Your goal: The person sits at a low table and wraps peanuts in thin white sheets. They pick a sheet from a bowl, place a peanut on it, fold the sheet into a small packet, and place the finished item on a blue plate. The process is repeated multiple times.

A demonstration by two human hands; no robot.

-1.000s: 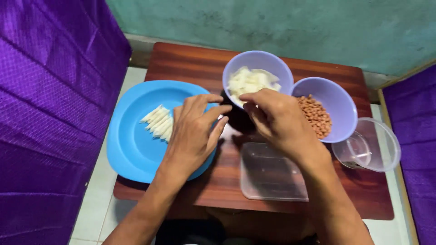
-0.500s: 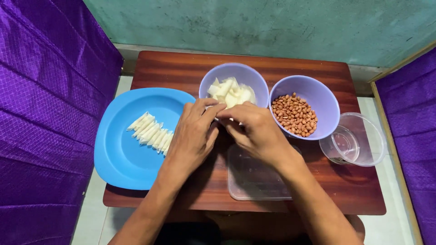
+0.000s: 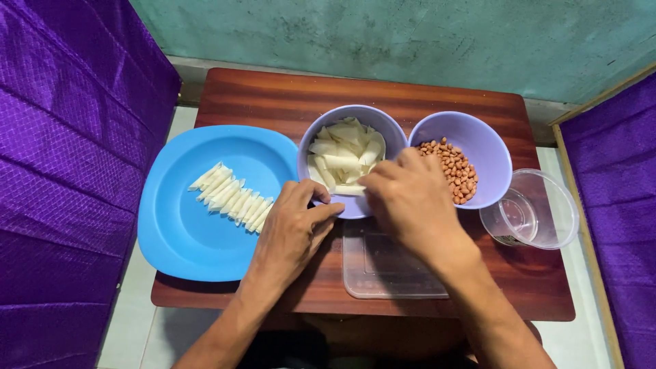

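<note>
Lilac bowl rim hides behind both hands' fingers, left hand and right hand; each grip unclear.

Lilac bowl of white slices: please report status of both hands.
Left hand on rim of round lilac plastic bowl of pale slices. Right hand at its near edge, fingertips on a slice. Grip unclear. Nothing blocking.

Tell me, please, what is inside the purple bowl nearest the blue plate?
The purple bowl holds pale, flat wedge-shaped pieces. The right hand covers its near rim, hiding whatever lies there.
</note>
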